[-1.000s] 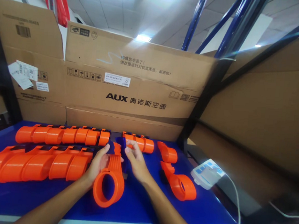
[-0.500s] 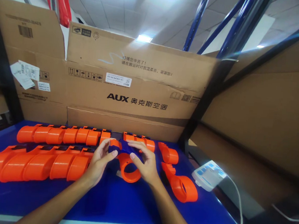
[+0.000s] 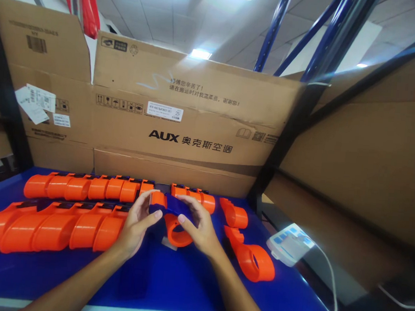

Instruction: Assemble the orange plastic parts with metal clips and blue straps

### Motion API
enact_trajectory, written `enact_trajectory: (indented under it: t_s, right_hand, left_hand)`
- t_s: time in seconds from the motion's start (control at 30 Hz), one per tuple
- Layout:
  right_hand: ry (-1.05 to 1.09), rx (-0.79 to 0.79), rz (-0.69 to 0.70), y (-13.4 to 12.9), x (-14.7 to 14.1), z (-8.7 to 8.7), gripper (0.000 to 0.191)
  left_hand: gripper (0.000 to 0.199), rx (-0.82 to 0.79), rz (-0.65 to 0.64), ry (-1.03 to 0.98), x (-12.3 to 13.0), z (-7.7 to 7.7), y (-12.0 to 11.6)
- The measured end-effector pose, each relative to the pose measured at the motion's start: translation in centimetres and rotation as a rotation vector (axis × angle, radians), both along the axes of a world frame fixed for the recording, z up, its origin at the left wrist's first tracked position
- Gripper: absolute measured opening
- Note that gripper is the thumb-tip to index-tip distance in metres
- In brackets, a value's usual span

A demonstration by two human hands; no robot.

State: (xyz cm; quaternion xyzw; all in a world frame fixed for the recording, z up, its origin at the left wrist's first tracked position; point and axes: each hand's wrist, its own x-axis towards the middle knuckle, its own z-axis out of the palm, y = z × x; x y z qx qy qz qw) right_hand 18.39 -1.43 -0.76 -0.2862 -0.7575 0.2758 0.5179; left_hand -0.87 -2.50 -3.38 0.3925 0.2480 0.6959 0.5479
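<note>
Pinching the orange ring and blue clip, your left hand and right hand could let the clip slip sideways.

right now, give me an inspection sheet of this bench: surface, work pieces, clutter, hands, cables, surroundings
surface: blue table top, bare at the near edge
job's things: orange plastic tape dispenser with a ring body and a dark blue part on top, held over the table
clutter: two rows of like orange plastic dispensers at left; two loose orange dispensers at right
grips: left hand and right hand both pinch the dark blue part
cables: white cable runs from a white and blue device off the right edge
surroundings: brown cardboard boxes behind and at right; blue rack struts above
</note>
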Motion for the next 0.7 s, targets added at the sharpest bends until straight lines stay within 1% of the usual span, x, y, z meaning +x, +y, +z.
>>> enact_trajectory:
  t_s: [0.07, 0.13, 0.3, 0.4, 0.53, 0.7]
  right_hand:
    - [-0.045, -0.001, 0.018, -0.1, 0.1, 0.1, 0.042]
    - [-0.104, 0.030, -0.013, -0.2, 0.2, 0.1, 0.043]
    - [-0.227, 0.268, -0.200, -0.2, 0.3, -0.4, 0.062]
    - [-0.300, 0.377, -0.243, 0.0, 0.3, -0.8, 0.064]
    - [-0.336, 0.434, -0.255, 0.2, 0.4, -1.2, 0.067]
    - [-0.338, 0.457, -0.257, 0.2, 0.4, -1.3, 0.070]
  left_hand:
    - [0.060, 0.024, -0.002, 0.010, -0.1, 0.0, 0.0]
    - [0.063, 0.054, -0.016, 0.020, -0.2, 0.0, -0.1]
    - [0.063, 0.083, -0.004, 0.107, -0.3, -0.1, 0.1]
    - [0.062, 0.062, 0.033, 0.165, -0.3, -0.1, 0.3]
    - [0.056, 0.054, 0.073, 0.167, -0.1, -0.2, 0.5]
    - [0.051, 0.049, 0.072, 0.133, -0.1, 0.0, 0.4]
